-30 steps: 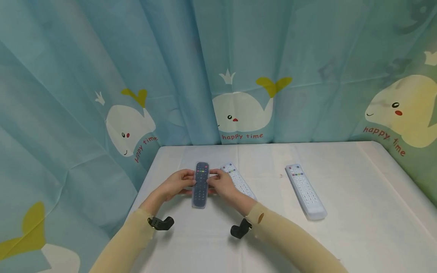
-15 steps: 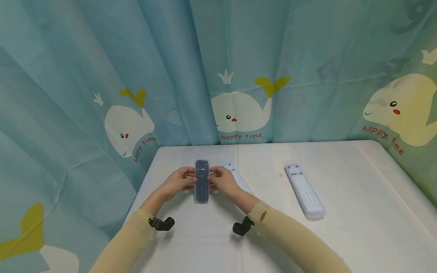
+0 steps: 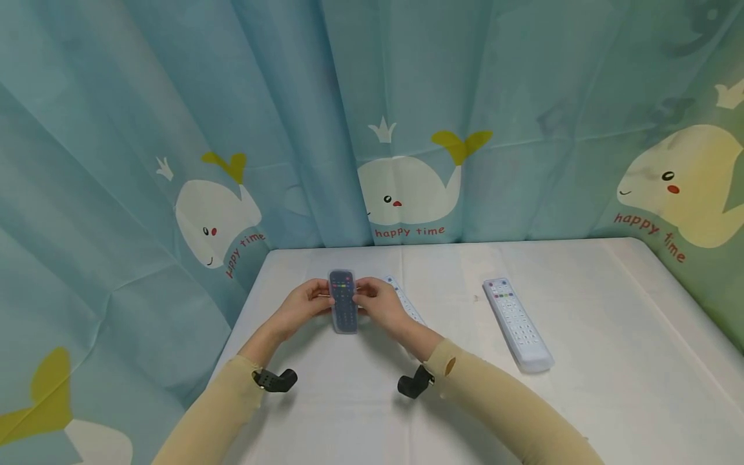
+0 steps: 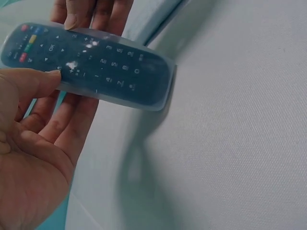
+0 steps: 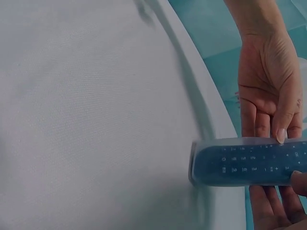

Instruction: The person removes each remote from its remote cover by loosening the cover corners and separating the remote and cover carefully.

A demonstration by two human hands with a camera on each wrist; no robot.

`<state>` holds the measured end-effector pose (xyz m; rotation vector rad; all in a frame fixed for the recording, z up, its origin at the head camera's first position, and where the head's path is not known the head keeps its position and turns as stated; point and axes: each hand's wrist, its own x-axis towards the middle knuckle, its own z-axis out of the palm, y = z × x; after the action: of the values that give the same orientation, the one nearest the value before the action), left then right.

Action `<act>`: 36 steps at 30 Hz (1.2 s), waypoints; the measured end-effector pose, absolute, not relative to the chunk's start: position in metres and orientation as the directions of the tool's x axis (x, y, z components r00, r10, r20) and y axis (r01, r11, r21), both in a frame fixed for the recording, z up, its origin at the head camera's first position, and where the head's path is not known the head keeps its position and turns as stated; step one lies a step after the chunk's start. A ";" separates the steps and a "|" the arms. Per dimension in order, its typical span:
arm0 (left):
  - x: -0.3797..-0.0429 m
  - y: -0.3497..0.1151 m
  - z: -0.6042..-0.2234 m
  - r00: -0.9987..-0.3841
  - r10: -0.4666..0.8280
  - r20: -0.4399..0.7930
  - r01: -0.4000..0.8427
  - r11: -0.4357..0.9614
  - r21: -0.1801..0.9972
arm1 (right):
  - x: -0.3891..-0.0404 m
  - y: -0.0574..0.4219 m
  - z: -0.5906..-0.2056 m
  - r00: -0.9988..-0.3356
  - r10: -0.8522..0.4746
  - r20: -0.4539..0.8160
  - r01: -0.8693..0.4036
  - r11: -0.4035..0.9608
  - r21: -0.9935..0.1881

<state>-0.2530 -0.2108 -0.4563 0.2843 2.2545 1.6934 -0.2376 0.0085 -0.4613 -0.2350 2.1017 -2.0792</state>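
A dark remote control (image 3: 344, 307) in a clear cover is held between both hands. My left hand (image 3: 302, 307) grips its left edge, thumb on the front and fingers behind. On the other edge my right hand (image 3: 380, 303) pinches it the same way. In the left wrist view the remote's buttons (image 4: 117, 64) face up, and its lower end hangs over the white cloth. The right wrist view shows the covered lower end (image 5: 235, 163) with the left thumb on its rim. Behind my right hand lies a white remote control (image 3: 405, 300), partly hidden.
Another white remote control (image 3: 519, 326) lies aslant on the right part of the white-covered table (image 3: 616, 361). A blue-green curtain (image 3: 523, 97) printed with whales hangs behind the table and along its left side. Black wrist cameras (image 3: 274, 381) sit on both sleeves.
Both hands have raised the dark remote slightly away from me, and its lower end now looks foreshortened. My right hand covers more of the white remote behind it.
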 end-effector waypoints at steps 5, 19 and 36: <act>-0.252 -0.211 -0.455 -0.931 0.352 -0.097 -0.004 0.256 0.967 | -0.237 0.009 -0.459 -0.973 -0.232 -0.006 0.001 0.021 -1.000; -0.249 -0.211 -0.452 -0.938 0.343 -0.052 0.023 0.211 0.977 | -0.239 0.008 -0.460 -0.972 -0.224 0.075 -0.102 0.111 -0.989; -0.247 -0.216 -0.458 -0.935 0.347 -0.074 -0.007 0.191 0.982 | -0.236 0.010 -0.465 -0.956 -0.274 0.106 -0.153 0.158 -0.975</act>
<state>-0.2470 -0.2157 -0.4580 0.3229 2.1900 1.8080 -0.2357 0.0100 -0.4652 -0.4290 2.3160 -1.9319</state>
